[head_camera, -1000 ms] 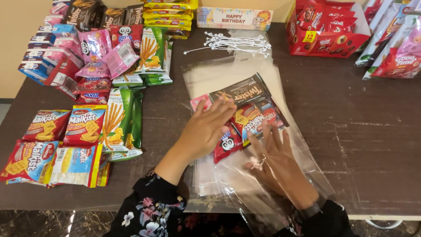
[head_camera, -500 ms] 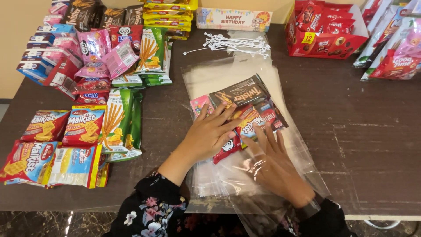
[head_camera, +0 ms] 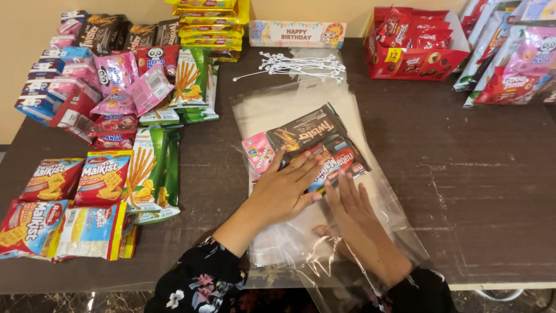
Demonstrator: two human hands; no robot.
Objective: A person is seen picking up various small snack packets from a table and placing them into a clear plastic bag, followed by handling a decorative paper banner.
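Note:
A clear plastic bag [head_camera: 379, 191] lies on a stack of similar bags on the dark table. Inside it are a dark brown snack packet [head_camera: 304, 130], a small pink packet [head_camera: 259, 152] and a red and blue cracker packet [head_camera: 344, 159]. My left hand [head_camera: 286, 188] lies flat on top of the bag, fingers spread, pressing on the near edge of the packets. My right hand [head_camera: 353, 217] is inside the bag's open end, flat with its fingers straight, and the fingertips touch the cracker packet. Neither hand grips anything.
Many snack packets [head_camera: 104, 174] cover the table's left side. A bundle of white ties [head_camera: 295, 62] and a long paper card [head_camera: 295, 32] lie at the back. A red carton of snacks [head_camera: 414, 43] and more packets [head_camera: 515, 64] are at the back right.
The packets have slid deeper into the bag, away from me. Both hands moved forward with them, and the red panda packet is now hidden under my left hand.

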